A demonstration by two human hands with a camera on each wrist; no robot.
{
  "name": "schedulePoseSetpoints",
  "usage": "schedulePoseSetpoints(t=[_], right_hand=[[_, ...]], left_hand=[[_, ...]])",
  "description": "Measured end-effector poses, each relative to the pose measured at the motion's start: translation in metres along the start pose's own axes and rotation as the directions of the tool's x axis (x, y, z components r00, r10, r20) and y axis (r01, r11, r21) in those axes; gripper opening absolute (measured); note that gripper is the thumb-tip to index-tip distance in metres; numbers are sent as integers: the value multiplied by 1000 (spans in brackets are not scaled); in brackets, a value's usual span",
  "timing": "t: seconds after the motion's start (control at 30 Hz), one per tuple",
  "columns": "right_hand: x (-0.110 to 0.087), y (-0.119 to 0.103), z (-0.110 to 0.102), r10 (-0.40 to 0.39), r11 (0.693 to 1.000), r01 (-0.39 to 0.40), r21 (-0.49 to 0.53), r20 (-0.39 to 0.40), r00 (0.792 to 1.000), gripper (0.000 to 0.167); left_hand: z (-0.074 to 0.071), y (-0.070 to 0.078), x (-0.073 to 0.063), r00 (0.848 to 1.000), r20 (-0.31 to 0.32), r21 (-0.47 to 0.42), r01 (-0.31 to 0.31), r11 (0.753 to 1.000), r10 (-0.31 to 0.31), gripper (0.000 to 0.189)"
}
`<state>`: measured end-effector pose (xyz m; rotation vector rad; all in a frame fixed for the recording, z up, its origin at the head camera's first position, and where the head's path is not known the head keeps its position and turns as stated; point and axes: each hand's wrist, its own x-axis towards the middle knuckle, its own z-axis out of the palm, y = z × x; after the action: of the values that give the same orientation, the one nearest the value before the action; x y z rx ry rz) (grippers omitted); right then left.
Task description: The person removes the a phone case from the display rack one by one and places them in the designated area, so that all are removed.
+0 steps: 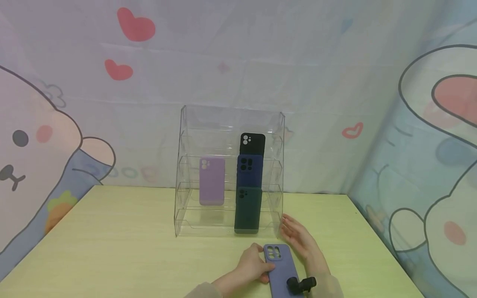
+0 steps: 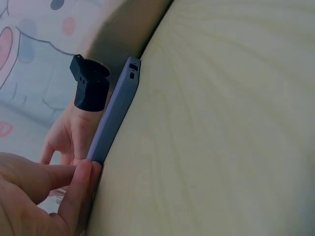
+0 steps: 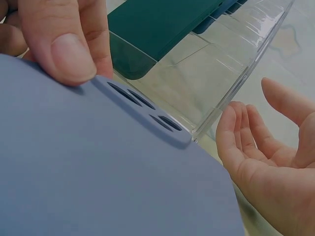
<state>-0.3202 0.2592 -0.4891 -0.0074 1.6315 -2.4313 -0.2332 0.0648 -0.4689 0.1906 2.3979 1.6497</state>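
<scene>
tabletop [image 1: 112, 248], clear rack [image 1: 278, 174] holding four phone cases [image 1: 247, 210], periwinkle case [image 1: 281, 271] in left hand [image 1: 254, 265]

No legible text, labels or numbers.

My left hand [image 2: 29, 196] pinches one end of the blue-purple phone case [image 2: 114, 115], presented edge-on, cutouts at the opposite end. Behind it: my right hand [image 2: 69, 135], black camera [image 2: 91, 91] at the wrist. Counter [image 2: 211, 123] at right; patterned backdrop [image 2: 29, 93] at upper left.
</scene>
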Motion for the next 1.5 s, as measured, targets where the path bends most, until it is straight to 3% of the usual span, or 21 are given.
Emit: schedulePoseSetpoints(t=[0.33,0.47,0.67,0.77,0.87,1.0,1.1,1.17,1.27,1.37,1.5], right_hand=[[-1,2,2,-39,999,39,-2,-11,999,26],[-1,2,2,-31,999,31,15,-17,999,27],[1,2,-1,-25,1000,25,5,-4,1000,30],[0,2,-2,-28,1000,28,1,5,1000,32],[0,3,-2,-36,999,36,-5,-2,999,33],[-1,3,-2,-27,1000,27,1,-7,1000,37],[-1,1,0,-10,1000,10,15,-8,1000,44],[-1,1,1,-5,1000,6,23,-20,1000,48],[-1,2,1,-6,1000,6,12,-26,1000,51],[0,3,0,-12,1000,12,-3,-23,1000,51],[0,3,0,-12,1000,12,-7,-17,1000,53]], left_hand=[[-9,-3,1,996,80,-130,42,991,-32,52],[-16,-3,1,988,135,-172,100,980,-77,54],[-28,-2,3,969,214,-145,155,977,-122,54],[-35,-2,5,963,247,-133,145,980,-109,52],[-42,-4,8,967,249,-164,90,982,-47,48],[-52,-4,14,983,170,-222,-29,975,68,42],[-62,2,18,989,59,-242,-119,963,137,37],[-69,6,20,984,-30,-240,-176,955,174,34],[-77,10,24,961,-177,-202,-246,948,212,29],[-83,11,29,923,-312,-155,-284,946,226,26],[-89,8,37,874,-425,-138,-320,937,235,26]])
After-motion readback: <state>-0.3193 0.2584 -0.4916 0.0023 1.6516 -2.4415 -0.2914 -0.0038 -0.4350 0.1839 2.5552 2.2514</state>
